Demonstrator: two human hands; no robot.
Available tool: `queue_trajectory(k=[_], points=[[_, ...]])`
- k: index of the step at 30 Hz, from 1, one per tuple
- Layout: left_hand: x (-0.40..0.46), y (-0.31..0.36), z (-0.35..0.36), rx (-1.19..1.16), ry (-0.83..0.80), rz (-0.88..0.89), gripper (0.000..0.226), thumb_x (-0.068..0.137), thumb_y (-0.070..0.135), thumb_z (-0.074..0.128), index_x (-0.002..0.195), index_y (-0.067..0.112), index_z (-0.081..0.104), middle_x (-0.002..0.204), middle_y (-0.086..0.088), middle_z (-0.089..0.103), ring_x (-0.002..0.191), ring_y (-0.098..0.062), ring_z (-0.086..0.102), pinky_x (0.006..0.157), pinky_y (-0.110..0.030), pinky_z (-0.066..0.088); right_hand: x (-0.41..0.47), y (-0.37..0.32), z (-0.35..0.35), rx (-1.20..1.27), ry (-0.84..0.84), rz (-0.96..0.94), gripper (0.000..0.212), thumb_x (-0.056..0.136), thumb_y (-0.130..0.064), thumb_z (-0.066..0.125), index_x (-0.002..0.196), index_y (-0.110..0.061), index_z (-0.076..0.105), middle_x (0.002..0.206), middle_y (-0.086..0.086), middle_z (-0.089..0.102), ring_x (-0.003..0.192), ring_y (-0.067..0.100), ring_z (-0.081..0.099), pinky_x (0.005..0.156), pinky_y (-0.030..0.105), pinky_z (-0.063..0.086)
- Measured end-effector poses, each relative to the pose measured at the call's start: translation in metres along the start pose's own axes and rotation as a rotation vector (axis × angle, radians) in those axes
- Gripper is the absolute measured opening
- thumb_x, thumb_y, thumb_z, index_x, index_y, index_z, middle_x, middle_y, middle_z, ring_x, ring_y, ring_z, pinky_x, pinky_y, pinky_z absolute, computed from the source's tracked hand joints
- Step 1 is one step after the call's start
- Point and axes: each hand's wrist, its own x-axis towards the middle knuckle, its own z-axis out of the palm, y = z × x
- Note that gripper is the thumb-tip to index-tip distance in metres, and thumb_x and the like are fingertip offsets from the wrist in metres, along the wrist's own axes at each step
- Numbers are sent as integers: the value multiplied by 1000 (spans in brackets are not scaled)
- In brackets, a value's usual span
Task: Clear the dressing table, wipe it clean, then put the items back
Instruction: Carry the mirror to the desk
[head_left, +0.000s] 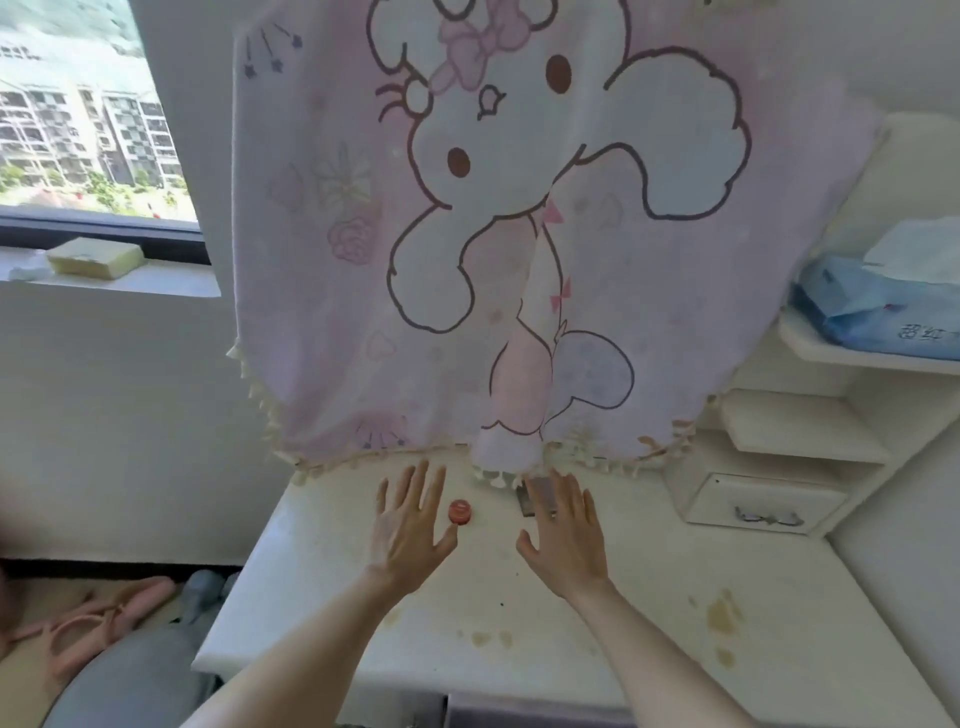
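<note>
The white dressing table (519, 644) fills the lower middle, its top marked with yellowish stains (724, 616). A small orange-red round jar (461, 512) stands near the back, just right of my left hand (410, 530), whose thumb tip is close to it. My right hand (569, 532) hovers palm down with fingers spread, its fingertips over a flat grey rectangular item (530, 496) partly hidden under the cloth. Both hands hold nothing. A pink cartoon-print cloth (493, 234) with a tasselled hem hangs over the back of the table.
White shelves (800, 431) and a small drawer (763, 506) stand at the right, with a blue tissue pack (878, 306) on the top shelf. A yellow sponge-like block (96, 257) lies on the windowsill at left. Pink slippers (98, 618) lie on the floor.
</note>
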Motion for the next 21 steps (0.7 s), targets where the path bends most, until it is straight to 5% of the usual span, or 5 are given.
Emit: queue_trajectory(k=[6,11,15,17,21], points=[[37,-12,58,78,-161,65,67,75,51,38,124,9,56,121,-14,61,106,-30,61,81,-46,53,30,24,51,-53,-136,9,75,49,-36,78,119,-13,61,118,16,62,109,37,59,85,45,51],[56,-15,98,90,-162,122,64,53,28,81,110,5,64,112,-13,66,96,-29,64,71,-39,55,60,45,87,-87,-245,-78,75,43,-36,87,110,-9,66,115,17,64,105,36,62,77,45,55],[71,-15,125,92,-78,183,33,64,10,59,97,13,56,92,-4,65,79,-23,62,54,-32,47,86,62,103,-85,-255,-192,80,46,-34,87,116,-10,60,116,11,64,108,35,60,79,46,55],[77,-14,133,100,-85,186,33,56,5,66,87,14,59,81,-1,62,69,-21,59,49,-31,42,99,71,110,-83,-270,-224,82,45,-33,87,117,-7,58,113,12,65,107,36,61,77,48,55],[87,-12,138,134,-72,194,16,66,11,46,78,14,56,68,0,57,61,-21,54,46,-32,39,113,84,119,-88,-275,-275,71,44,-27,86,108,-5,63,106,15,67,101,37,63,74,49,56]])
